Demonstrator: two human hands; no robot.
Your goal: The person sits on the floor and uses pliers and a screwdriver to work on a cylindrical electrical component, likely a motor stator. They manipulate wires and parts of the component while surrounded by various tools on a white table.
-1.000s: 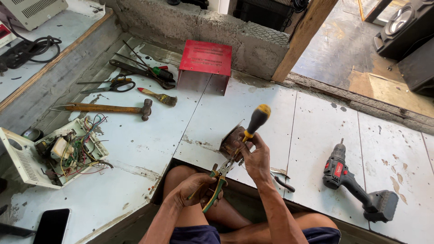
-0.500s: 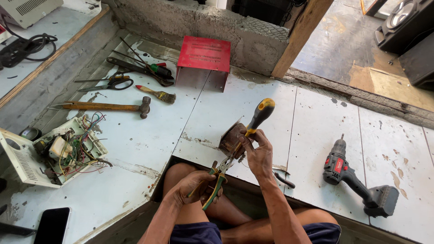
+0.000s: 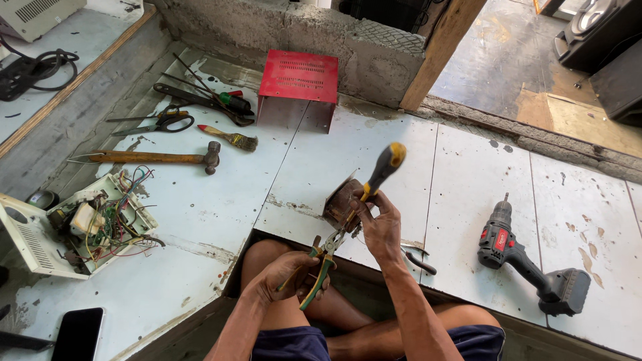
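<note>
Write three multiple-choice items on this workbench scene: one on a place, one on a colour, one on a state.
1. Where does the cordless drill lie?
A. on the white floor to the person's right
B. inside the red metal cover
C. on the phone

2. What colour are the handles of the pliers?
A. blue
B. green and yellow
C. white

3. How does the opened appliance at the left look?
A. closed up
B. wrapped in cloth
C. casing off, wires showing

Answers:
1. A, it lies on its side on the white panels, right of the right hand.
2. B, green and yellow grips show in the left hand.
3. C, coloured wires and parts are bare.
</note>
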